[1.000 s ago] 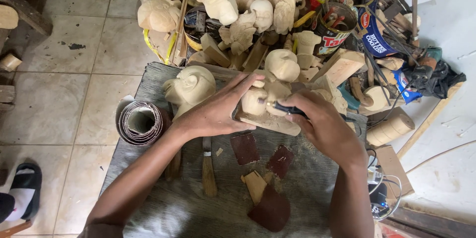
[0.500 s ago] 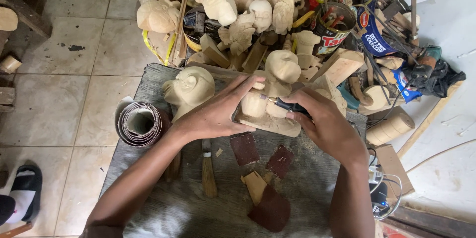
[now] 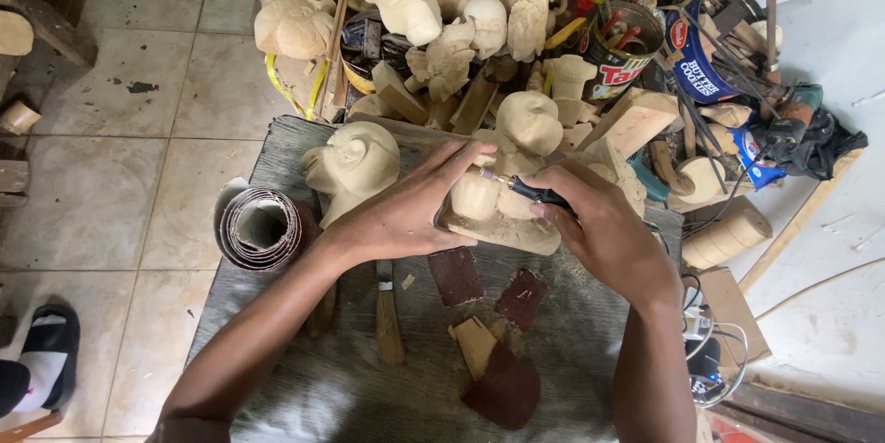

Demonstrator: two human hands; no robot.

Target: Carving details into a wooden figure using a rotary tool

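Wood carving (image 3: 498, 208), L+R hand grip

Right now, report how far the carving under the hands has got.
Done: the wooden figure already has rounded, shaped forms. In hand: the left hand steadies it while the right hand works a dark-handled tool into it. Left: the sandpaper pieces lie unused beside it.

Woodcarving workshop — heaped wooden carvings (image 3: 433, 0), sandpaper roll (image 3: 263, 226), chisel (image 3: 387, 314).

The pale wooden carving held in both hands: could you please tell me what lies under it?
The pale wooden carving rests on a grey cloth-covered work surface. Dark red sandpaper scraps lie just in front. Whatever is directly beneath its base is hidden.
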